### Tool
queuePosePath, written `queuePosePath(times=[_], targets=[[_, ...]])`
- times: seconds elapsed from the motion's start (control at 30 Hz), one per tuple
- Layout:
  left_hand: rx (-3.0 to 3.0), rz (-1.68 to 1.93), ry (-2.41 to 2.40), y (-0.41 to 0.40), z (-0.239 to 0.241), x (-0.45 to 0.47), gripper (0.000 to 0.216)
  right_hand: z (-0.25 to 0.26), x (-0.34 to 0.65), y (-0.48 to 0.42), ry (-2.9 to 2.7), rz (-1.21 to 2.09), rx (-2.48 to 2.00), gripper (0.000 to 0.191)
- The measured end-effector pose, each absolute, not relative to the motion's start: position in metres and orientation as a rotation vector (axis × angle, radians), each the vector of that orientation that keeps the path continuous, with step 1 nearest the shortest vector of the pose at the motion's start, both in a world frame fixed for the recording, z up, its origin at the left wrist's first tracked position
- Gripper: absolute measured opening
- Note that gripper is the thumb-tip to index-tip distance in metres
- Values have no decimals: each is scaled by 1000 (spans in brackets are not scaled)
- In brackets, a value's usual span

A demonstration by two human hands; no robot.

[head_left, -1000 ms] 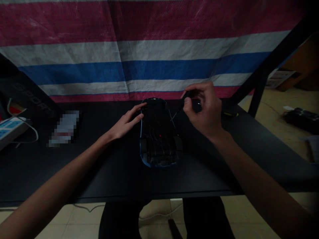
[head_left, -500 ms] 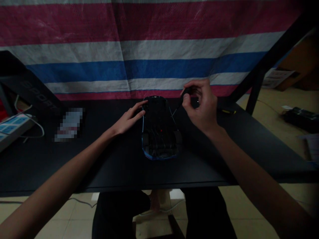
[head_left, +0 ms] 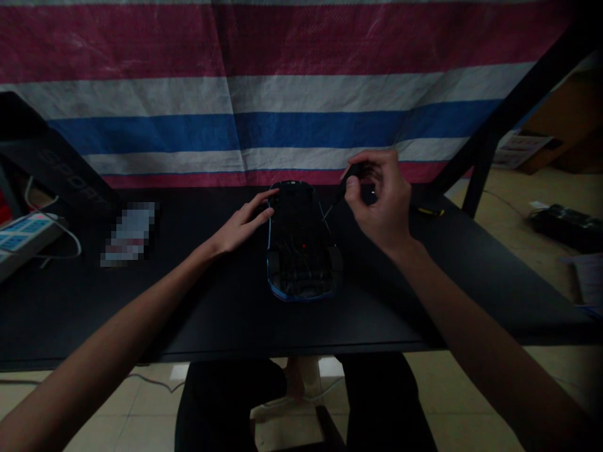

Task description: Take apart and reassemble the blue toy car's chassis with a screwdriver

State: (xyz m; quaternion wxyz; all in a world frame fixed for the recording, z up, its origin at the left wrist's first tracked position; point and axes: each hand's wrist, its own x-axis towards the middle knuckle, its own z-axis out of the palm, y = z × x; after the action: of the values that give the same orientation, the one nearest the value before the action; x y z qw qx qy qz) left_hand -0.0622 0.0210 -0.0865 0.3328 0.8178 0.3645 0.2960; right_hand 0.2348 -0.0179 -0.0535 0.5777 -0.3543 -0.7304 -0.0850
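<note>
A blue toy car lies upside down on the black table, its dark underside with a small red dot facing up. My left hand rests flat against the car's left front corner, fingers stretched out. My right hand is closed in a pinch just right of the car's front, holding a thin dark tool whose tip reaches down to the underside.
A striped red, white and blue tarp hangs behind the table. A power strip with cable lies far left, a blurred pale object beside it. A yellow-marked item lies behind my right hand. Black frame legs stand right.
The view has shifted slightly. My right hand rose a little with the tool; both hands keep their places at the car.
</note>
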Motion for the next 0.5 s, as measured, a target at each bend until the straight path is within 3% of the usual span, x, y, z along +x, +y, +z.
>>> queuePosePath(times=[0.5], targets=[[2139, 776, 937, 22, -86, -62, 61, -50, 231, -20, -1719, -194, -802, 26]])
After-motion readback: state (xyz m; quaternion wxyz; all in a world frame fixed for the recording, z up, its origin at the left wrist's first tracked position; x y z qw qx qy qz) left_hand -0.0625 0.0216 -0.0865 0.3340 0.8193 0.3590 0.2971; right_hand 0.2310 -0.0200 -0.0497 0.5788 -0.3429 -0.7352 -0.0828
